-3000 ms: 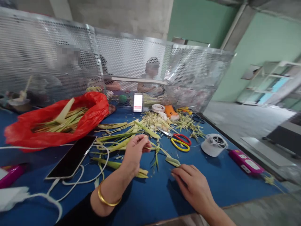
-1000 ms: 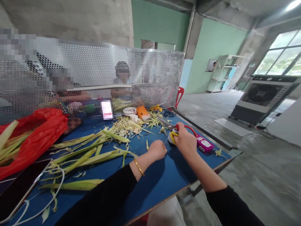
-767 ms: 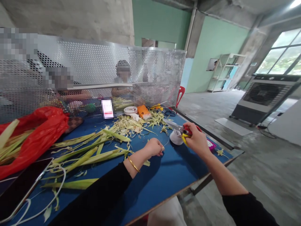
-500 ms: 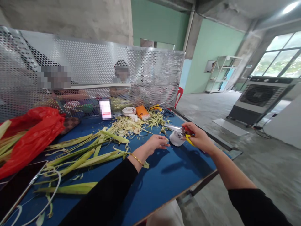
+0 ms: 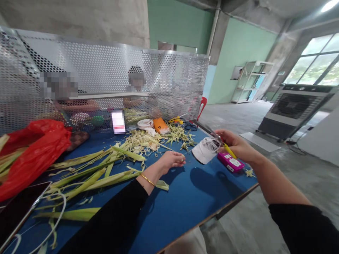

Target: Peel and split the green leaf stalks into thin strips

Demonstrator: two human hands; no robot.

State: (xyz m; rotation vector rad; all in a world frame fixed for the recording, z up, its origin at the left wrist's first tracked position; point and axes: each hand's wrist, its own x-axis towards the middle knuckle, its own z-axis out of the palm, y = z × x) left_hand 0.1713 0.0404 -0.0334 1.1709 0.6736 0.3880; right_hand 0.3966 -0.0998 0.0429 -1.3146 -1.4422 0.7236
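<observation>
My right hand (image 5: 233, 144) is closed around yellow-and-red-handled scissors (image 5: 209, 131), whose blades point up and left. The same hand also holds a white spool (image 5: 205, 151) with a ribbed, slotted end. It hangs tilted above the blue table, its shadow falling below. To the left, my left hand (image 5: 173, 160) is pinched shut; something small and pale shows at its fingertips, too small to name. A faint line seems to run from those fingers towards the spool. A magenta box (image 5: 230, 162) lies under my right hand.
Long green husk leaves (image 5: 97, 176) spread across the blue table (image 5: 182, 208), behind them a heap of trimmed scraps (image 5: 143, 139). A red plastic bag (image 5: 39, 148), a tape roll (image 5: 145, 124), an orange packet (image 5: 160, 125) and a phone (image 5: 118, 122) stand around. A perforated metal screen (image 5: 103, 70) separates other people.
My right hand has moved right, and the white spool has come up off the table, tilted. The magenta box is now uncovered. My left hand has shifted slightly left, still pinched.
</observation>
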